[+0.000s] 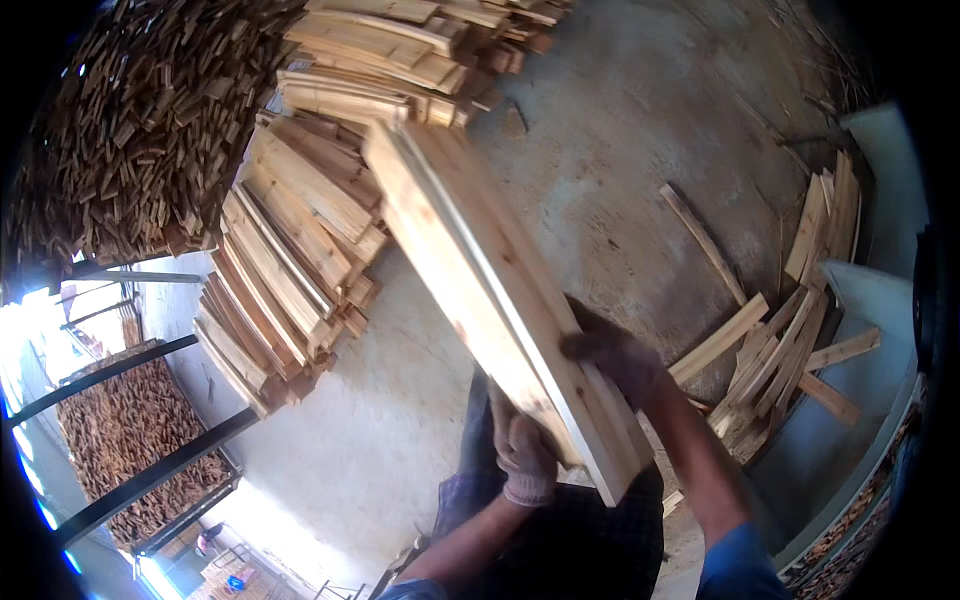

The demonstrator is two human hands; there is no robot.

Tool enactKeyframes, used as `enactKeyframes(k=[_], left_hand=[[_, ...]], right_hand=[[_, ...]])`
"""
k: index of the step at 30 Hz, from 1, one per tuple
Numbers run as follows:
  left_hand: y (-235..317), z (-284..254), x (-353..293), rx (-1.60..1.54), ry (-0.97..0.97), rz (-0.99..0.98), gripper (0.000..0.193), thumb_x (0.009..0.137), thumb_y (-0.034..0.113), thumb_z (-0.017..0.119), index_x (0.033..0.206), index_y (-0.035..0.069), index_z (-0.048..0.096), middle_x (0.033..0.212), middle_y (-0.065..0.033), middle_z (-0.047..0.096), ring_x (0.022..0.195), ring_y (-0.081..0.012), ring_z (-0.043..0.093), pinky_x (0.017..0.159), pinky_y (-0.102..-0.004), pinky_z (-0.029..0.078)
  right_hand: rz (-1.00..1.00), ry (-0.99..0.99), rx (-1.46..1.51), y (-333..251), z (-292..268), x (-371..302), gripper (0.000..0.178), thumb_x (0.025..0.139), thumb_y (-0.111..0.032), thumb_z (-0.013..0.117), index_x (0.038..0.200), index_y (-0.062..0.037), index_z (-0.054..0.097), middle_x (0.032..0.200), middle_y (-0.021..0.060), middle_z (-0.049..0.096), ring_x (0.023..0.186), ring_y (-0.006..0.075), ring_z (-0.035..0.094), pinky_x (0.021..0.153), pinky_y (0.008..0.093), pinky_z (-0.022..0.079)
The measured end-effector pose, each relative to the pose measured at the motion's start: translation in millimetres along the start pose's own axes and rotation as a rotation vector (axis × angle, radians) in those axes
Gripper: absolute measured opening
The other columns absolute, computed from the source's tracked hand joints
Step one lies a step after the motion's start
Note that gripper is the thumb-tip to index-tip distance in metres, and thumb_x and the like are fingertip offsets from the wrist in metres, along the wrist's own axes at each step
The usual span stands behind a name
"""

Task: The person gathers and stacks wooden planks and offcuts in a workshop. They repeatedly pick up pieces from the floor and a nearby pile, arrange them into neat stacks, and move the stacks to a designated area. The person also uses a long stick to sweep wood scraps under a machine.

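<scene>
A few long pale wooden boards [455,275] are held together in both hands, slanting from my body up toward the far left. My left hand [524,455], in a work glove, grips their left side close to the near end. On the opposite side my right hand [618,358], in a dark glove, is closed around the edge, somewhat farther along. The underside of the boards and some fingers are hidden. Beyond the boards' far end lies a curved row of stacked boards [290,235] on the floor.
Loose boards [775,355] and offcuts are heaped at the right, beside a pale blue-grey metal panel [865,330]. A single strip [703,243] lies on the concrete floor [600,130]. A large pile of wood pieces [140,120] rises far left, with dark metal bars [160,470] below it.
</scene>
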State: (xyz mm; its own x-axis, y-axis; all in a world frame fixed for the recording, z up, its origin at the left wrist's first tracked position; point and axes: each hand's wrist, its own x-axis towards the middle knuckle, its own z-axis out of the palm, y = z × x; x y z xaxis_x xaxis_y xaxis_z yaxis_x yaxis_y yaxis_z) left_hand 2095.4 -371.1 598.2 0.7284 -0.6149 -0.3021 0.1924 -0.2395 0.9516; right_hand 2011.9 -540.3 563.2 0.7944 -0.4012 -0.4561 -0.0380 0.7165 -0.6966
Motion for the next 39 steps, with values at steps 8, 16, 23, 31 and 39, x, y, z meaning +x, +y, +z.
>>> enactKeyframes(k=[8,16,23,31,39], left_hand=[[67.8,-53.2,347.6,0.216,-0.009,0.246,0.035,0.107,0.024,0.043,0.109,-0.008,0.059,0.129,-0.0226,0.059,0.115,-0.0316,0.061,0.098,-0.0391,0.052],[-12.7,-126.9,414.7,1.122,-0.223,0.749,0.051,0.101,0.011,0.059,0.15,0.002,0.048,0.151,-0.0221,0.052,0.13,-0.0369,0.058,0.109,-0.0407,0.049],[-107.4,-159.9,220.7,0.733,-0.469,-0.281,0.06,0.096,0.018,0.067,0.151,0.001,0.047,0.145,-0.0255,0.055,0.135,-0.0407,0.053,0.108,-0.0443,0.048],[-104.4,-100.5,97.6,1.06,-0.955,-0.467,0.056,0.103,0.019,0.055,0.153,-0.004,0.045,0.155,-0.0219,0.051,0.141,-0.0304,0.052,0.116,-0.0364,0.042],[-133.1,-13.3,-19.8,1.107,-1.015,-0.396,0.05,0.102,0.019,0.061,0.145,-0.005,0.053,0.141,-0.0188,0.063,0.129,-0.0204,0.06,0.108,-0.0312,0.047]], right_hand=[[0.094,-0.136,-0.331,-166.4,67.8,323.7,0.078,0.088,-0.062,0.071,0.134,-0.0004,0.062,0.132,0.028,0.063,0.123,0.0312,0.064,0.099,0.0455,0.054],[0.384,0.394,-1.202,25.0,-67.6,321.9,0.089,0.101,-0.067,0.046,0.158,0.0006,0.034,0.158,0.0258,0.043,0.143,0.0386,0.048,0.118,0.0436,0.039],[0.992,0.273,-1.028,214.6,-55.6,-17.5,0.076,0.09,-0.059,0.061,0.132,0.0032,0.063,0.132,0.0298,0.064,0.13,0.0399,0.059,0.108,0.0435,0.047],[0.964,0.644,-0.46,340.0,-38.1,-181.5,0.07,0.09,-0.059,0.066,0.128,-0.0007,0.067,0.13,0.0226,0.068,0.123,0.0384,0.064,0.105,0.0442,0.049],[0.708,0.913,-0.276,343.4,-106.9,-269.6,0.067,0.096,-0.05,0.061,0.139,0.0008,0.058,0.134,0.0241,0.065,0.128,0.036,0.061,0.108,0.0407,0.047]])
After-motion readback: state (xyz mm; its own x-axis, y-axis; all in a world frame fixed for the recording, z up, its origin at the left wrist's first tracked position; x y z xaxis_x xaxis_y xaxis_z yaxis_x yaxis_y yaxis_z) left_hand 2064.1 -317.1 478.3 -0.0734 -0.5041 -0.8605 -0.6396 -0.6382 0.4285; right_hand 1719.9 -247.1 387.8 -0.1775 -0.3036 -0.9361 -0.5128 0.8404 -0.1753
